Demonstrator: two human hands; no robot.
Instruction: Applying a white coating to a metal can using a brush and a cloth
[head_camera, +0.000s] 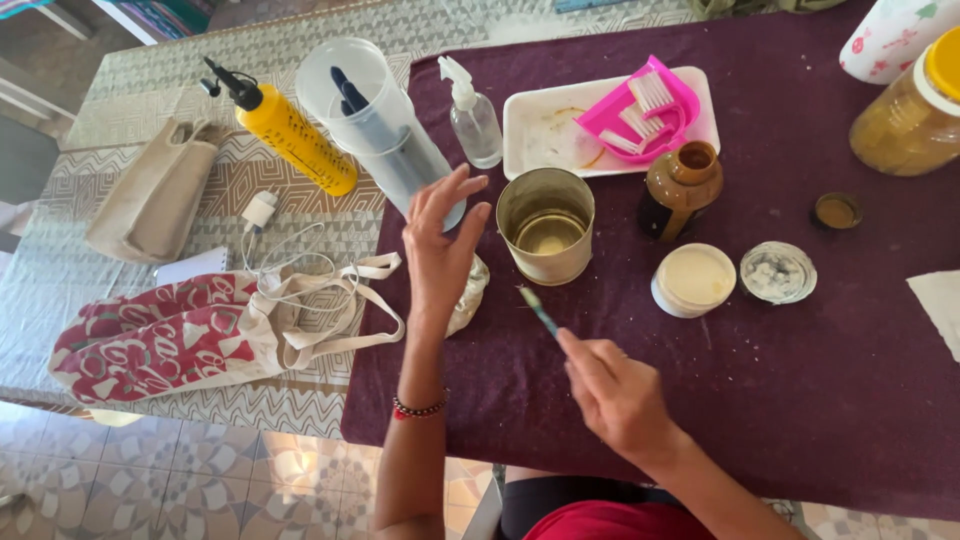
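Left hand (440, 245) raised, fingers spread; right hand (617, 393) pinching brush (539, 311).

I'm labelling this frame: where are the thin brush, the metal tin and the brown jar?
thin brush (538, 309): head view, mid-handle.
metal tin (545, 262): head view, front wall.
brown jar (683, 190): head view, shoulder.

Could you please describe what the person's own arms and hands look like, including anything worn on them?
Both forearms are bare, with no sleeves or gloves in view. The left hand has a beaded bracelet of dark and red beads around its wrist. The right hand shows no ring, watch or band. A bit of red clothing shows at the bottom edge, near the body.
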